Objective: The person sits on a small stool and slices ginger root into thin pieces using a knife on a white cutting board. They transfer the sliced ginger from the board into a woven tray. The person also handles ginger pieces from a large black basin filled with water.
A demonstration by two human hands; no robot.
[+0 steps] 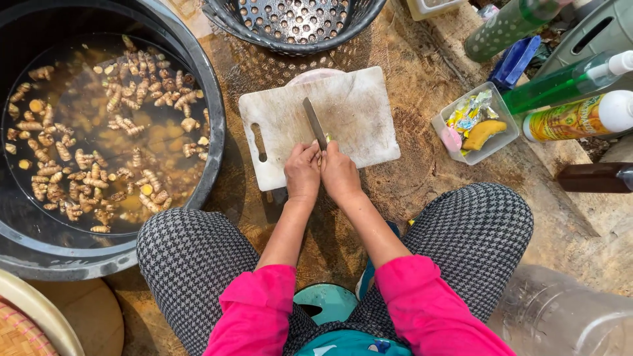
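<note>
Bright daylight falls on a rough, wet concrete floor stained brown. At nine o'clock stands a big black tub of murky water; at twelve o'clock a dark perforated basket. Bottles and a clear plastic tray crowd two o'clock, a woven tray lies at seven.
</note>
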